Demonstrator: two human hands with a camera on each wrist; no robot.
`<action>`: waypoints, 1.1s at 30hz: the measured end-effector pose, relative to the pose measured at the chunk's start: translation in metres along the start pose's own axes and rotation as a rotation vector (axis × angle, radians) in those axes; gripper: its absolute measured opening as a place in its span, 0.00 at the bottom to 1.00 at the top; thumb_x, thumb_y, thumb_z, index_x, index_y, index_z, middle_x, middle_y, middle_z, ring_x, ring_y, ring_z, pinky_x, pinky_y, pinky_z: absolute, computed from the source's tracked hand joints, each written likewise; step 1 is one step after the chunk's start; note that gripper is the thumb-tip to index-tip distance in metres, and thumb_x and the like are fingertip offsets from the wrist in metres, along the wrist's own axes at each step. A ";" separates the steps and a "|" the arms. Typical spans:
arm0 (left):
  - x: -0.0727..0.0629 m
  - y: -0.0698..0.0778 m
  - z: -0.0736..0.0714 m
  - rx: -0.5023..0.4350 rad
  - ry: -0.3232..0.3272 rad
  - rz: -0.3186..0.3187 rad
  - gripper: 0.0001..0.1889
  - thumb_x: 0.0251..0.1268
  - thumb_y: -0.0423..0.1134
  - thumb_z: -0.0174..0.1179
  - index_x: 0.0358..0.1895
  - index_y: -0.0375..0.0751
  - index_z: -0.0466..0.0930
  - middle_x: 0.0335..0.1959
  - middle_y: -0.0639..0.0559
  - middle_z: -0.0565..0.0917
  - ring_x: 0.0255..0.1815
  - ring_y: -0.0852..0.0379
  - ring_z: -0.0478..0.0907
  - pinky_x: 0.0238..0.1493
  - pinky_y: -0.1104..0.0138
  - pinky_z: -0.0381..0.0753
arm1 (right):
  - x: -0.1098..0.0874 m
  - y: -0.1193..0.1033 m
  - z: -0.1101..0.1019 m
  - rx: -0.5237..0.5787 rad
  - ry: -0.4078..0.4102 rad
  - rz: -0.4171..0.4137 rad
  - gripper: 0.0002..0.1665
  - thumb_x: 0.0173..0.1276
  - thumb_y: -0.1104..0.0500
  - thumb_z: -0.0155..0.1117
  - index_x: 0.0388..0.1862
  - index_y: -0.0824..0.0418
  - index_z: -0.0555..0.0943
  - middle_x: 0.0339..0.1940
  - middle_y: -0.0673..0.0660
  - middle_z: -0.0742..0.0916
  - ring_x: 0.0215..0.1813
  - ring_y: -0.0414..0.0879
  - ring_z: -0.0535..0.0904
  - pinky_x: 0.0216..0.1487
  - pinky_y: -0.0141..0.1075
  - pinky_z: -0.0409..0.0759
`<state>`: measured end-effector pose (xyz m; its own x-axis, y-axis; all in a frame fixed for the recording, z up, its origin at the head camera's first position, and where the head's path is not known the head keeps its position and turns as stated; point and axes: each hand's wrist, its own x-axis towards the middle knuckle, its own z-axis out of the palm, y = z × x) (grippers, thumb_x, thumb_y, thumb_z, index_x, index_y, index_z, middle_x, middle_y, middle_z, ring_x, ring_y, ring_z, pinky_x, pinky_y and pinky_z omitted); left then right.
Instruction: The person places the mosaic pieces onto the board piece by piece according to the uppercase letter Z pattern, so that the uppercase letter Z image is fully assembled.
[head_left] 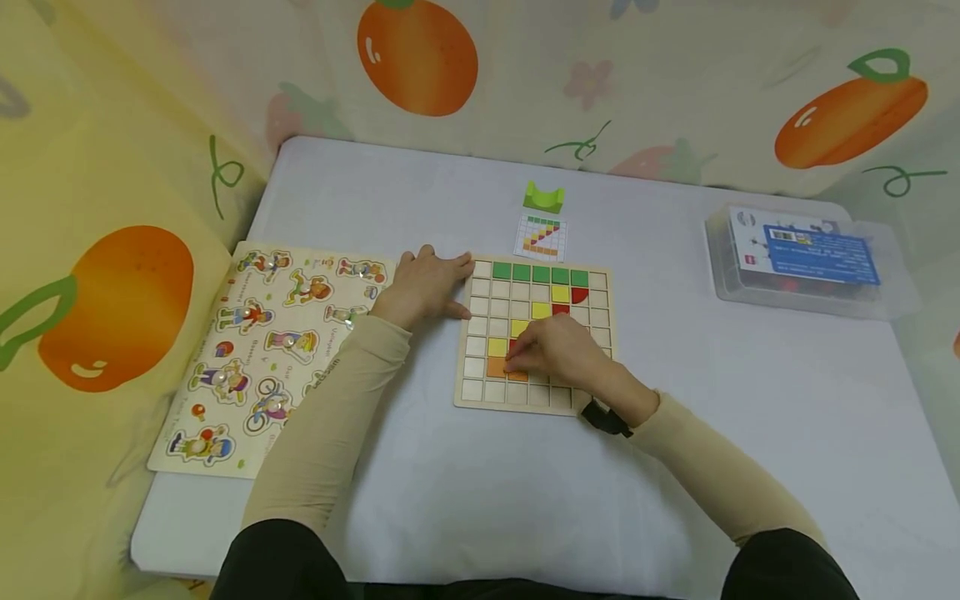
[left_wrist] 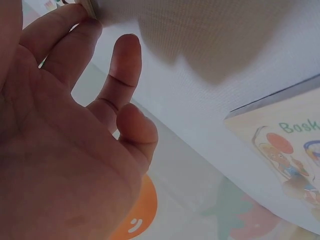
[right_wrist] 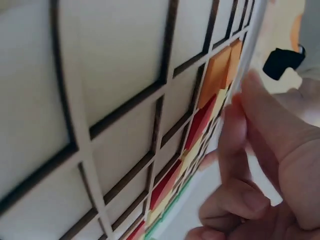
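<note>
A square wooden grid board (head_left: 538,406) lies on the table, with green, yellow, red and orange pieces in its cells. My left hand (head_left: 427,287) is at the board's upper left, fingers spread; in the left wrist view, fingertips touch the board's edge. Over the lower-left cells, beside the orange pieces (head_left: 496,367), my right hand (head_left: 558,350) has thumb and index finger pinched together. A small reddish-orange piece (right_wrist: 237,102) barely shows between those fingertips; its shape is hidden. In the right wrist view, red pieces (right_wrist: 201,121) sit in cells near the orange ones.
Behind the board lie a pattern card (head_left: 542,238) and a green curved stand (head_left: 543,198). A board of sports-figure pieces (head_left: 243,317) lies on the left, partly under the left forearm. A clear plastic box (head_left: 795,258) stands at the back right.
</note>
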<state>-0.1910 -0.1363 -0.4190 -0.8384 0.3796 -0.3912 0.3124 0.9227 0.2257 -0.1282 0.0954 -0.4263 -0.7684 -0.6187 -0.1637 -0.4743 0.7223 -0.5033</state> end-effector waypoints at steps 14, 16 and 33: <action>0.001 0.001 0.000 -0.007 0.000 -0.001 0.47 0.58 0.59 0.71 0.80 0.56 0.63 0.83 0.57 0.62 0.59 0.42 0.71 0.59 0.51 0.68 | -0.003 -0.002 0.002 -0.047 0.027 -0.045 0.07 0.62 0.54 0.78 0.36 0.55 0.94 0.31 0.50 0.91 0.34 0.42 0.85 0.34 0.31 0.79; 0.002 0.001 0.001 -0.006 0.003 -0.002 0.47 0.57 0.60 0.72 0.80 0.56 0.63 0.83 0.57 0.63 0.58 0.42 0.71 0.58 0.51 0.68 | -0.008 0.004 -0.003 -0.012 0.054 -0.030 0.07 0.61 0.54 0.79 0.35 0.55 0.94 0.30 0.50 0.91 0.33 0.42 0.84 0.34 0.31 0.78; 0.002 0.001 -0.001 -0.027 -0.023 -0.004 0.48 0.58 0.58 0.71 0.81 0.54 0.61 0.84 0.57 0.60 0.66 0.39 0.70 0.65 0.47 0.68 | -0.100 0.082 -0.050 0.001 0.023 0.354 0.11 0.65 0.55 0.76 0.41 0.59 0.93 0.44 0.61 0.94 0.50 0.58 0.87 0.47 0.43 0.80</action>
<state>-0.1932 -0.1349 -0.4183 -0.8292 0.3772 -0.4125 0.2962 0.9224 0.2480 -0.1115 0.2320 -0.4085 -0.8944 -0.3230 -0.3094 -0.1765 0.8905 -0.4194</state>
